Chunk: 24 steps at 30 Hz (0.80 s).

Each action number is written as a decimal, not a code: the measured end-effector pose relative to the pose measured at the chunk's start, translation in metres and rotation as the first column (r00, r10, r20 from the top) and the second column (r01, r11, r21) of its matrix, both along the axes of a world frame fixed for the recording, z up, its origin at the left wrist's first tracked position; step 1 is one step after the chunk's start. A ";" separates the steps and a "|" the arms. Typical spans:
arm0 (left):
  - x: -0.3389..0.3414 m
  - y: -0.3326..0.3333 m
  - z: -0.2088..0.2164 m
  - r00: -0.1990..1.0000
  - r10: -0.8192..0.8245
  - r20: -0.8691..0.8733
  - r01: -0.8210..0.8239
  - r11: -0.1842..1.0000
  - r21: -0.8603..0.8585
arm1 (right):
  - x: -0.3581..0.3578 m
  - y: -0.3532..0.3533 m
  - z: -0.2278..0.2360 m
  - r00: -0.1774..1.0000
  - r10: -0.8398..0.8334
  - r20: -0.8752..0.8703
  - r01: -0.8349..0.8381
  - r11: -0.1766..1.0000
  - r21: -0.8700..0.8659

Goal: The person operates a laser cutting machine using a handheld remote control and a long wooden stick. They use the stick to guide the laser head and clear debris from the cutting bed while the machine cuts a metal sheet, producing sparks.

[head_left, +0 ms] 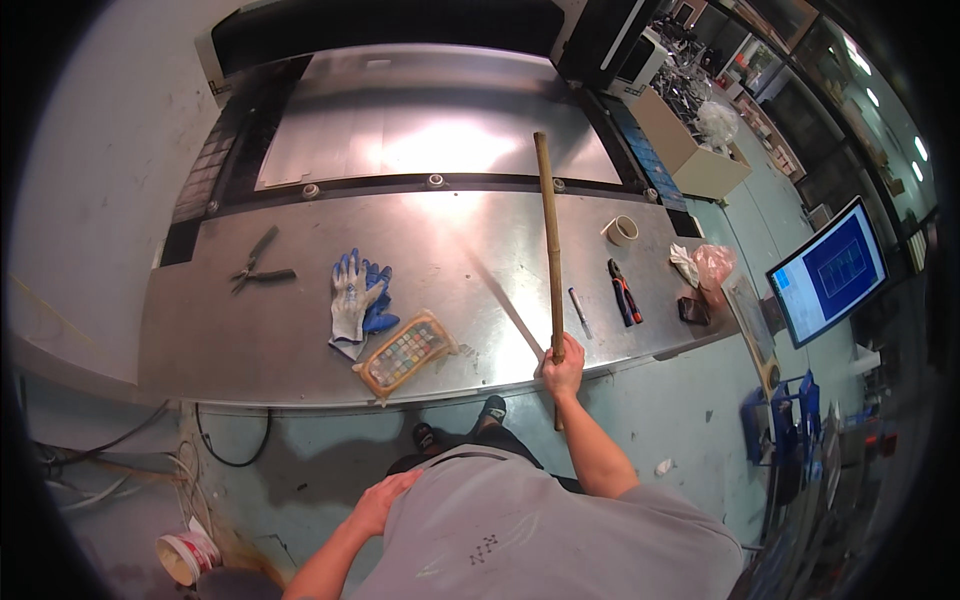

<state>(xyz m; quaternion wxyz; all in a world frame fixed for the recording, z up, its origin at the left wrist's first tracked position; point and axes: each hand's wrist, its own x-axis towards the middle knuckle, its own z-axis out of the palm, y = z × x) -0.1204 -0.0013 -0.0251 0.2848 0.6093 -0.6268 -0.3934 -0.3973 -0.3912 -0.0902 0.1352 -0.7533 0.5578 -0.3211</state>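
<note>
Ahead of right fingers: metal table (250,340). Farther ahead, beyond it: shiny metal sheet (430,125). Beneath left fingers: grey shirt (560,520), with left hand (378,502) laid loosely on its side, grasping nothing. Clenched in right hand (563,368): long stick (551,240), reaching ahead from fingers over table, short end behind. Left of right fingers: gloves (352,300), nearer keypad (405,355), farther black pliers (270,274). Ahead-right: red-black pliers (625,298), farther tape roll (611,231), nearest marker (580,312).
</note>
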 end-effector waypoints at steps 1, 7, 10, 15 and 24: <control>0.000 0.000 0.000 1.000 0.000 -0.008 0.000 1.000 0.022 | 0.000 0.000 0.001 1.000 0.000 0.004 0.000 1.000 -0.002; 0.001 0.001 -0.005 1.000 0.002 0.007 -0.002 0.998 0.065 | 0.002 0.001 0.004 1.000 0.008 0.016 -0.007 1.000 -0.027; 0.001 0.003 0.000 0.999 0.031 0.010 -0.032 0.991 0.127 | 0.003 0.002 0.006 1.000 0.003 0.021 -0.003 1.000 -0.030; 0.002 0.002 0.008 0.998 0.044 0.041 -0.052 0.969 0.241 | 0.005 0.001 0.006 0.999 0.014 0.048 -0.009 0.996 -0.090; 0.007 -0.003 0.004 0.999 0.034 -0.012 -0.029 0.957 0.289 | 0.002 0.002 0.002 0.999 0.012 0.052 -0.010 0.998 -0.056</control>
